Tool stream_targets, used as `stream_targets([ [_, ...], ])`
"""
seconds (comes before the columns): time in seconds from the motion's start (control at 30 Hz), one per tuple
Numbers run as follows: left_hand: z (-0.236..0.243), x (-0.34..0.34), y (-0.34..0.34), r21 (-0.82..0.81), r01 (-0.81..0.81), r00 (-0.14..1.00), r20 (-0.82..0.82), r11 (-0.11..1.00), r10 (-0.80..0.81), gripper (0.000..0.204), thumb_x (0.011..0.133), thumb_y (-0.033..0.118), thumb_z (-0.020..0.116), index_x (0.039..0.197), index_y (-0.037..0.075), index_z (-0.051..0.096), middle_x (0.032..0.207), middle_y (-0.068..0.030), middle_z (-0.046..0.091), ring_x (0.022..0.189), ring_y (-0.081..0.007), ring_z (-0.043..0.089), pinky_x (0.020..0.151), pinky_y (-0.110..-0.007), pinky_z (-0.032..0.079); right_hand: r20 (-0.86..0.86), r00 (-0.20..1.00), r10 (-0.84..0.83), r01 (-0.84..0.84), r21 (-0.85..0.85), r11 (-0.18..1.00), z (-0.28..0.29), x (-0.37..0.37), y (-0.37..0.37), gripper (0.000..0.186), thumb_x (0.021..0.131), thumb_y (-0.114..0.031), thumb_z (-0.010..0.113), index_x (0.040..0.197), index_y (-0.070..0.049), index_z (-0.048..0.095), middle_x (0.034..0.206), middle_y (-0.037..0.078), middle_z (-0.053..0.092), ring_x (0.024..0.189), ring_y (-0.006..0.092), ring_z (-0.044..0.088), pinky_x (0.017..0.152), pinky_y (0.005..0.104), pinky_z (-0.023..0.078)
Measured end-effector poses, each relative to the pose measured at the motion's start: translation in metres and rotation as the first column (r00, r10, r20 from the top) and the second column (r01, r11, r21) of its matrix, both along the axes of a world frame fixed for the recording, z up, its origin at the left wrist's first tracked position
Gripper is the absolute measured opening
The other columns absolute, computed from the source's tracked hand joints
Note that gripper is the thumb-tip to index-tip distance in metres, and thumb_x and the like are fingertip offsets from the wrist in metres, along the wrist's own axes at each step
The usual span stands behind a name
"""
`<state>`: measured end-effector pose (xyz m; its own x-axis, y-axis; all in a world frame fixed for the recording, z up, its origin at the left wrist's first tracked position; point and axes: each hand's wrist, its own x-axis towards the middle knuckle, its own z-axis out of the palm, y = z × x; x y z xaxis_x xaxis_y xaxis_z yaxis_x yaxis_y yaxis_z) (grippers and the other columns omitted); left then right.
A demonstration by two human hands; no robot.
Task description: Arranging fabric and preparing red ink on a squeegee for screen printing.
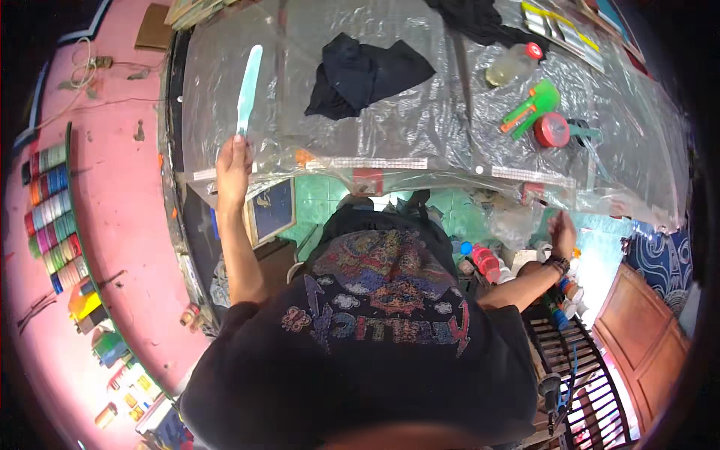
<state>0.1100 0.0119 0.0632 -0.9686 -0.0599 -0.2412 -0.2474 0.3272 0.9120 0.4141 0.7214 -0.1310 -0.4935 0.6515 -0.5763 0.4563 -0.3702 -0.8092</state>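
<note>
My left hand (234,166) is closed round the lower end of a long, flat, pale teal blade-shaped tool (248,88). Its rounded tip points away from me over the left part of the table. My right hand (562,234) is at the table's front right edge, beside the hanging plastic sheet, with its fingers loosely apart and no object visible in them. Clear plastic sheeting (457,139) covers the table. A crumpled black cloth (358,77) lies on it, to the right of the blade.
Toward the table's right are a bottle with a red cap (513,66), a green and orange tool (531,109), a red round container (552,130) and scissors (583,132). Thread spools (52,195) hang along the pink wall. Paint bottles (487,264) and a dark slatted rack (581,382) stand at lower right.
</note>
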Motion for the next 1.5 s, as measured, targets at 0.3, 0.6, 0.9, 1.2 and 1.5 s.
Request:
stream_targets([
  [0.3, -0.035, -0.092, -0.049, 0.133, 0.087, 0.996, -0.024, 0.987, -0.085, 0.039, 0.108, 0.036, 0.045, 0.100, 0.000, 0.058, 0.065, 0.0062, 0.037, 0.057, -0.0034, 0.033, 0.051, -0.022, 0.028, 0.351, 0.600, 0.719, -0.797, 0.344, 0.497, 0.054, -0.377, -0.321, 0.056, 0.089, -0.054, 0.066, 0.103, 0.000, 0.071, 0.089, 0.016, 0.073, 0.079, 0.0248, 0.071, 0.071, 0.0352, 0.056],
  [0.6, -0.068, -0.134, -0.065, 0.356, 0.154, 0.984, 0.026, 0.922, -0.174, 0.031, 0.108, 0.030, 0.045, 0.110, 0.002, 0.059, 0.072, 0.0054, 0.040, 0.063, -0.0041, 0.036, 0.056, -0.023, 0.031, 0.723, 0.445, 0.529, -0.887, 0.436, 0.150, 0.040, -0.455, -0.451, 0.041, 0.081, -0.052, 0.073, 0.099, -0.015, 0.077, 0.102, 0.017, 0.073, 0.099, 0.0377, 0.070, 0.084, 0.0467, 0.056],
  [0.9, -0.088, -0.177, -0.047, 0.197, 0.264, 0.953, 0.098, 0.944, -0.287, 0.031, 0.107, 0.029, 0.043, 0.111, 0.004, 0.060, 0.075, 0.0003, 0.049, 0.067, -0.0100, 0.045, 0.062, -0.029, 0.040, -0.039, 0.658, 0.752, -0.663, 0.443, 0.603, 0.123, -0.441, -0.394, 0.025, 0.088, -0.024, 0.079, 0.080, -0.003, 0.068, 0.074, -0.005, 0.064, 0.068, 0.0048, 0.055, 0.061, 0.0248, 0.042],
  [1.2, -0.066, -0.189, -0.001, 0.066, 0.449, 0.893, -0.024, 0.891, -0.449, 0.038, 0.106, 0.034, 0.046, 0.114, 0.000, 0.062, 0.110, -0.0208, 0.069, 0.106, -0.0359, 0.066, 0.089, -0.040, 0.049, -0.508, 0.598, 0.620, -0.502, 0.365, 0.784, 0.211, -0.443, -0.413, 0.012, 0.084, -0.001, 0.067, 0.094, -0.002, 0.062, 0.098, 0.000, 0.064, 0.089, 0.0110, 0.057, 0.082, 0.0264, 0.045],
  [1.5, -0.027, -0.193, 0.018, -0.230, 0.628, 0.761, -0.019, 0.744, -0.648, 0.029, 0.102, 0.026, 0.049, 0.102, -0.003, 0.056, 0.100, -0.0295, 0.062, 0.093, -0.0487, 0.058, 0.079, -0.048, 0.047, 0.386, 0.202, 0.900, -0.233, 0.911, -0.339, 0.190, -0.469, -0.487, 0.038, 0.093, -0.033, 0.064, 0.120, -0.007, 0.059, 0.103, 0.010, 0.066, 0.107, 0.0306, 0.061, 0.110, 0.0523, 0.035],
])
